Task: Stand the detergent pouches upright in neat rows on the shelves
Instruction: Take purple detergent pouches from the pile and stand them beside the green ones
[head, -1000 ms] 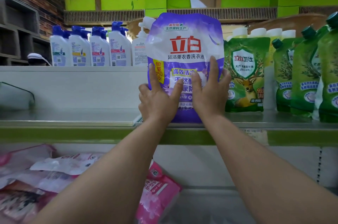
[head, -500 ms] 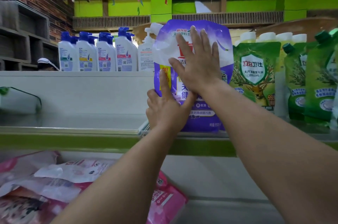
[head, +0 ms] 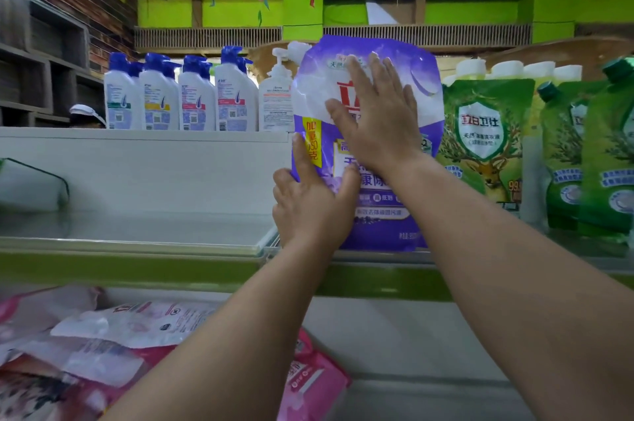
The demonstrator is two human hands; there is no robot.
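A purple detergent pouch (head: 380, 214) stands upright on the upper shelf (head: 137, 269), just left of a row of upright green pouches (head: 480, 139). My left hand (head: 312, 207) holds its lower left part, index finger up along the left edge and thumb on the front. My right hand (head: 377, 125) lies flat on the upper front with fingers spread, covering part of the red logo. On the lower shelf at the bottom left, pink and white pouches (head: 103, 352) lie flat in a loose heap.
Blue-capped white shampoo bottles (head: 178, 94) and a white pump bottle (head: 276, 98) stand on a higher ledge behind. Left of the purple pouch is bare shelf. More green pouches (head: 603, 152) fill the right end.
My right hand slid from the lower front of the purple pouch up to its top half. The left hand stayed low. The pouch stands a little straighter against the green row.
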